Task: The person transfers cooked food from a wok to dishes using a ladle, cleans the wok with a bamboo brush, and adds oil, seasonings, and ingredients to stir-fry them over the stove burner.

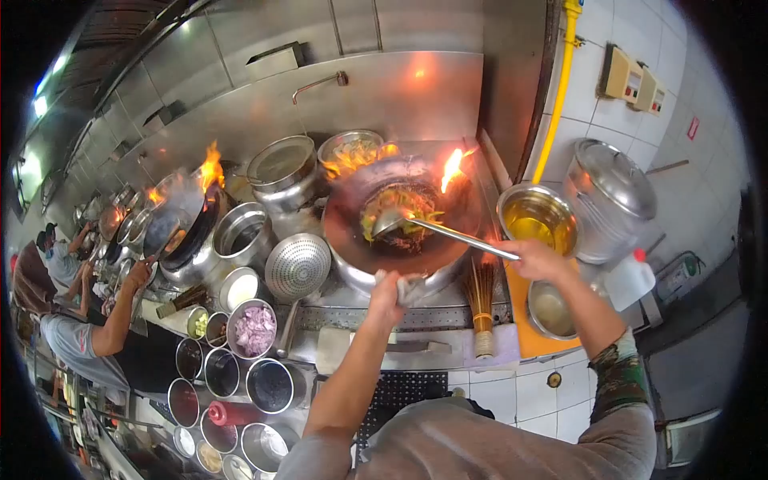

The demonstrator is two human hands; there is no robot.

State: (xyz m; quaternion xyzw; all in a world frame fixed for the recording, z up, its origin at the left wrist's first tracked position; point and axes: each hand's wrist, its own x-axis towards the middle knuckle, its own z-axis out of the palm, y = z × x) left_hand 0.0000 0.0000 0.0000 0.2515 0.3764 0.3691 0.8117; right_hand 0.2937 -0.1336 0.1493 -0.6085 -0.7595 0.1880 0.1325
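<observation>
A wide wok (pixel 348 212) sits over the burner in front of me, with flames rising at its back and right edges. Green and yellow food pieces (pixel 420 200) lie in its dark bottom. My left hand (pixel 387 298) is closed on a pale cloth (pixel 410 289) against the wok's near rim. My right hand (pixel 538 261) grips the end of a long-handled ladle (pixel 464 237), whose bowl rests among the food. The bowl's contents are hard to make out.
Right of the wok stand a bowl of yellow oil (pixel 532 220), a bamboo brush (pixel 482 308) and a lidded pot (pixel 612 192). To the left are a perforated skimmer (pixel 298 266), chopped onions (pixel 255 329) and several metal containers. Co-workers (pixel 88 340) stand at flaming woks further left.
</observation>
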